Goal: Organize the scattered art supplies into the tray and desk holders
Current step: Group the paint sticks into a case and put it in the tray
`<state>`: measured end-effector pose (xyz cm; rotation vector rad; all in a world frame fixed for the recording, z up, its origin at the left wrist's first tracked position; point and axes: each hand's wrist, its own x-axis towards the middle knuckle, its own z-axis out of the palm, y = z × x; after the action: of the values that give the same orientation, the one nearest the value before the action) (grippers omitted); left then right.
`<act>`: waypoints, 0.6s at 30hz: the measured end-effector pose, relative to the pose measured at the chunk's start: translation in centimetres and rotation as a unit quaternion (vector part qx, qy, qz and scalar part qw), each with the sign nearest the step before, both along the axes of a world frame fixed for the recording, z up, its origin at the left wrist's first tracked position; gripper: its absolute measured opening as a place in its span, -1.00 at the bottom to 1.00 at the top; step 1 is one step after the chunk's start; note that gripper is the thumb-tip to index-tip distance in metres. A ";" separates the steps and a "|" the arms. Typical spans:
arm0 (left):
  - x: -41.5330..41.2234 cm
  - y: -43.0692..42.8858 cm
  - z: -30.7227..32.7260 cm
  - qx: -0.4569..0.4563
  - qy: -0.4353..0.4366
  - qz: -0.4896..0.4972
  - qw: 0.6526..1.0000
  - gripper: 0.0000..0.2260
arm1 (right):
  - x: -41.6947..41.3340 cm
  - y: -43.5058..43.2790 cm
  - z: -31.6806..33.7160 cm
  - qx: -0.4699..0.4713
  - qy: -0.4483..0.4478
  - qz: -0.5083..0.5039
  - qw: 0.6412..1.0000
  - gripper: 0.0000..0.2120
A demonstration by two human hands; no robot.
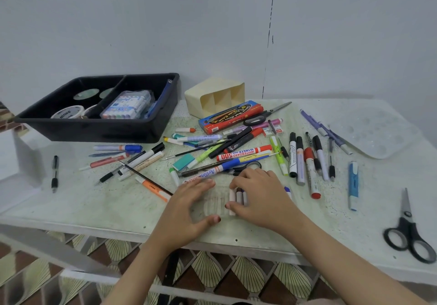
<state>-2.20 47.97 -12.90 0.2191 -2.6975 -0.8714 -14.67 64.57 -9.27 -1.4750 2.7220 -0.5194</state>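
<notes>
Near the table's front edge lies a clear plastic case (211,202), hard to make out. My left hand (189,206) rests on its left side with fairly straight fingers and the thumb spread along the near edge. My right hand (261,197) curls over a few short pale markers (237,198) at the case's right side, its thumb against their near ends. Behind my hands a heap of markers, pens and brushes (236,155) is scattered. The black divided tray (99,129) stands at the back left with tape rolls and a marker pack inside. A cream desk holder (214,96) lies on its side.
A red-and-blue crayon box (230,115) and grey scissors (267,113) lie behind the heap. Black scissors (410,233) sit at the front right, and a clear paint palette (376,132) at the back right. A lone black pen (54,173) lies far left.
</notes>
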 end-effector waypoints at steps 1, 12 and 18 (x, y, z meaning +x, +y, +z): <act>0.0 0.0 0.0 -0.001 0.002 -0.002 1.000 -0.38 | 0.1 0.0 -0.1 0.001 -0.003 0.002 1.000 -0.58; -0.5 0.0 -0.3 -0.023 0.015 0.000 1.000 -0.38 | -0.7 1.9 -0.4 -0.015 -0.091 -0.003 0.996 -0.42; -0.4 -0.1 -0.4 -0.029 0.024 -0.008 0.999 -0.38 | -0.2 1.3 -0.4 0.013 -0.048 -0.003 0.999 -0.33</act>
<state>-2.57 47.87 -13.31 0.1629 -2.6777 -0.7921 -14.89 65.90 -9.64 -1.3988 2.6500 -0.5384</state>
